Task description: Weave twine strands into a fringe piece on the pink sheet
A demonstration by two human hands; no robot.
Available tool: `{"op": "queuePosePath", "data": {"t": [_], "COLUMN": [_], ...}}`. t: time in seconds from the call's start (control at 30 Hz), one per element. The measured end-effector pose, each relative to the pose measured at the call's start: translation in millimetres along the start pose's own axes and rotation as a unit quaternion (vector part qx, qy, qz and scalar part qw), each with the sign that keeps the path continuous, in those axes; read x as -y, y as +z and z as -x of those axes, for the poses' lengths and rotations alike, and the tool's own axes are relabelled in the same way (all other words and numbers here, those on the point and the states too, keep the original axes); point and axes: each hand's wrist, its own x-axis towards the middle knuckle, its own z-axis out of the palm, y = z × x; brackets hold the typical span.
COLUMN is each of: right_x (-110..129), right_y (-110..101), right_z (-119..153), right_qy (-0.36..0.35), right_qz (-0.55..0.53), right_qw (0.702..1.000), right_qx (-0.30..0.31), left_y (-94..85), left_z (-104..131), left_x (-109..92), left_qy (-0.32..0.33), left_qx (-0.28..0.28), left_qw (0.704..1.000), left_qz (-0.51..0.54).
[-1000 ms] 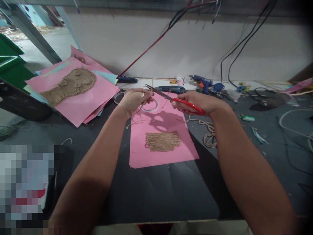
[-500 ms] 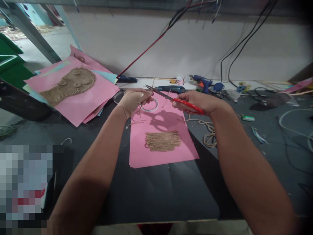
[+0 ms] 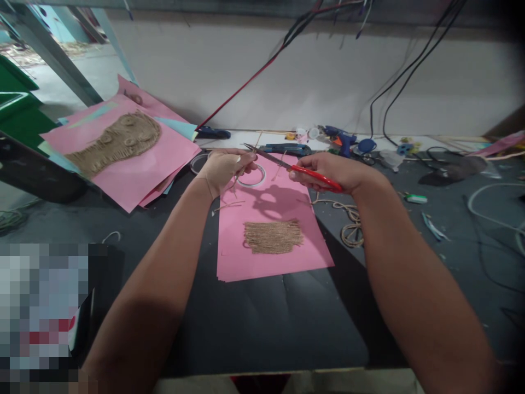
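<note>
My left hand [image 3: 229,168] is closed in a pinch around a thin piece of jute twine [image 3: 259,138], whose end sticks up past the fingertips. Red-handled scissors [image 3: 315,178] are gripped in my right hand [image 3: 328,168], their blades crossing the twine right by my left fingertips. Beneath both hands lies a pink paper sheet [image 3: 279,267] on a small stack. Rows of jute twine form a tan block [image 3: 273,236] on it. A ring of tape [image 3: 251,176] and short twine bits rest near the sheet's upper part. Looser twine [image 3: 350,234] lies coiled beside its right edge.
To the left, stacked papers carry a larger twine-covered shape [image 3: 127,137]. Along the back are a blue utility knife [image 3: 287,149], a blue glue gun [image 3: 346,142] and cables. A green-and-white item [image 3: 416,198] and plastic scraps sit on the right. The dark tabletop [image 3: 246,334] ends near me.
Almost nothing differs. The upright twine end leans slightly further right, and the scissor tips have shifted very slightly; both hands keep their places.
</note>
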Motion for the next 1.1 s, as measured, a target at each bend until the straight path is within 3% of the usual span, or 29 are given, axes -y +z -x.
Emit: {"op": "queuePosePath", "data": {"t": [0.13, 1.1], "right_x": [-4, 7], "right_y": [-1, -1], "right_z": [-2, 5], "right_qy": [-0.018, -0.009], "right_qz": [-0.015, -0.016], "right_qw": [0.999, 1.0], "right_qx": [0.029, 0.024], "left_y": [0.2, -0.4], "left_z": [0, 3], "left_x": [-1, -7], "left_qy": [0.006, -0.006], "left_qx": [-0.003, -0.003], "left_qw": [1.0, 1.0], "left_qz": [-0.001, -0.011]}}
